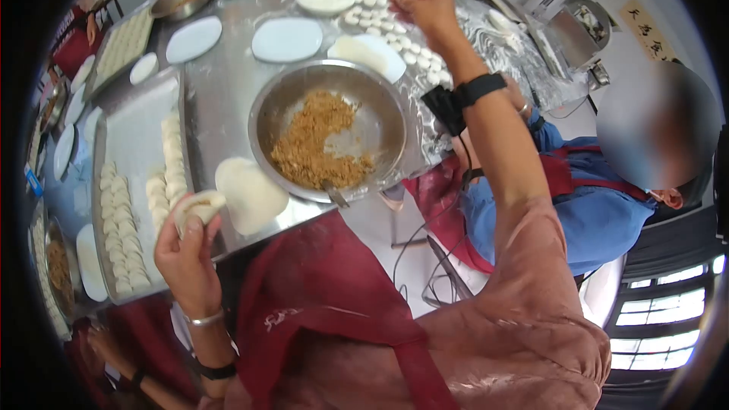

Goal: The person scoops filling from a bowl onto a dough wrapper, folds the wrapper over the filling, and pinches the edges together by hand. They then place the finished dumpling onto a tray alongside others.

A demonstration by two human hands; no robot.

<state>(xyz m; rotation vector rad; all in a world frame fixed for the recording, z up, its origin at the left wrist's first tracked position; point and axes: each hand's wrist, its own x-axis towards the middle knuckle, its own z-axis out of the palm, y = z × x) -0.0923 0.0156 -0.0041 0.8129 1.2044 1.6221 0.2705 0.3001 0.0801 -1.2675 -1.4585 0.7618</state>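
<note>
My left hand (190,258) is closed on a folded dumpling (199,209), held near the table's front edge with its opening showing some filling. Close by lies a stack of flat dough wrappers (250,195). My right hand (427,14) is stretched far over the table, its fingers curled together above small floured dough pieces (387,26); whatever is in them, if anything, is hidden. Between my hands sits a steel bowl (262,110) of brown minced filling (315,140), with a metal utensil handle (336,196) at its near rim.
On the left, a metal tray (137,133) holds rows of finished dumplings (121,235). White plates (287,39) stand across the middle. A co-worker in a blue shirt (562,205) stands close on my right, and other people are around the table. Cables (425,258) hang below.
</note>
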